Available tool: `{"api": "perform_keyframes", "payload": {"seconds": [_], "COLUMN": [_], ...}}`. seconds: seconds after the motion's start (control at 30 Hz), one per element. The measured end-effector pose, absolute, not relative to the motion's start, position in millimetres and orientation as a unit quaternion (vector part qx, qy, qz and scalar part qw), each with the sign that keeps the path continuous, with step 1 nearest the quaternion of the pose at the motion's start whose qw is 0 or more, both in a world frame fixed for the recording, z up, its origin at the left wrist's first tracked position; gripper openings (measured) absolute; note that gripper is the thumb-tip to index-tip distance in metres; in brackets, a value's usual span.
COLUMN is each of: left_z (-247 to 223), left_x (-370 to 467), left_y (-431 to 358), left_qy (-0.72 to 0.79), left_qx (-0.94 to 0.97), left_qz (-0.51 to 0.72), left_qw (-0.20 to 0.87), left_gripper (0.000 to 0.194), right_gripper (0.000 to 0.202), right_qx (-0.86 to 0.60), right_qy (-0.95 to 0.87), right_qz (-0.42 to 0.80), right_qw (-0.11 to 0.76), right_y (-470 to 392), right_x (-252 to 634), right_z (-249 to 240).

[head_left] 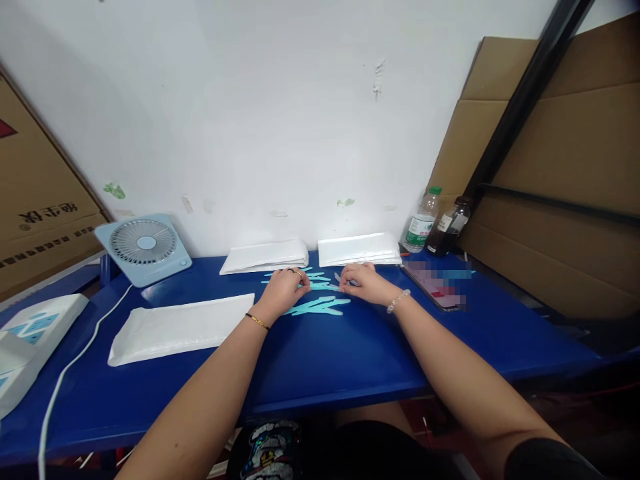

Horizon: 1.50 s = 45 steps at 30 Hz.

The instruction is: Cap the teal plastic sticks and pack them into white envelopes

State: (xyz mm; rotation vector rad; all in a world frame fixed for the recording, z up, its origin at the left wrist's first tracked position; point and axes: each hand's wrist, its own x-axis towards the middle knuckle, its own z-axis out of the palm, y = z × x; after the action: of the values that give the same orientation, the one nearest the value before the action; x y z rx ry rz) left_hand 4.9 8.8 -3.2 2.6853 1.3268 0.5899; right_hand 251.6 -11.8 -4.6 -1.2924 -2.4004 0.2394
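Surface edge (340, 397) nearest, bare in front of the arms. Left: white cord (70, 370) runs to the fan; a snagged arm could drag the fan. Front white packet (183, 330) lies flat beside the left forearm; a sleeve or elbow could shove it. Next, teal strips (325, 305) lie loosely fanned, overlapping, under and between both hands. Left hand (286, 290): fingers curled, thumb near fingertips; can't tell if it's pinching. Right hand (364, 283): thumb and forefinger close at strip ends, grip unclear. Risk: overlap means picking two at once, or scattering the rest. Phone (433, 287) right of the wrist, could get knocked. Fan (145, 243) could blow light strips if running. Farther: back packets (265, 257), bottles (423, 225), tippable if bumped.
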Motion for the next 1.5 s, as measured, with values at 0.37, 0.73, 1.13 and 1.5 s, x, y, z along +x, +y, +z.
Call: {"api": "perform_keyframes", "payload": {"seconds": [0.37, 0.73, 1.13, 1.5], "left_z": [-10.6, -15.6, -12.7, -8.4], "left_x": [1.7, -1.5, -0.5, 8.0], "left_y": [15.8, 25.8, 24.4, 14.6], "left_qy": [0.474, 0.484, 0.471, 0.422], "left_qx": [0.859, 0.863, 0.861, 0.886], "left_qz": [0.185, 0.143, 0.192, 0.188], "left_qw": [0.061, -0.007, -0.007, -0.039], "left_gripper": [0.022, 0.023, 0.021, 0.022], "right_gripper": [0.02, 0.012, 0.011, 0.014], "right_qx": [-0.559, -0.59, -0.524, -0.492], "right_qy": [-0.791, -0.771, -0.824, -0.845], "right_qz": [0.035, 0.039, -0.033, -0.023], "right_qw": [0.245, 0.238, 0.214, 0.21], "right_y": [1.9, 13.9, 3.4, -5.6], "right_x": [252.0, 242.5, 241.5, 228.7], "right_z": [-14.2, -26.8, -15.9, -7.4]}}
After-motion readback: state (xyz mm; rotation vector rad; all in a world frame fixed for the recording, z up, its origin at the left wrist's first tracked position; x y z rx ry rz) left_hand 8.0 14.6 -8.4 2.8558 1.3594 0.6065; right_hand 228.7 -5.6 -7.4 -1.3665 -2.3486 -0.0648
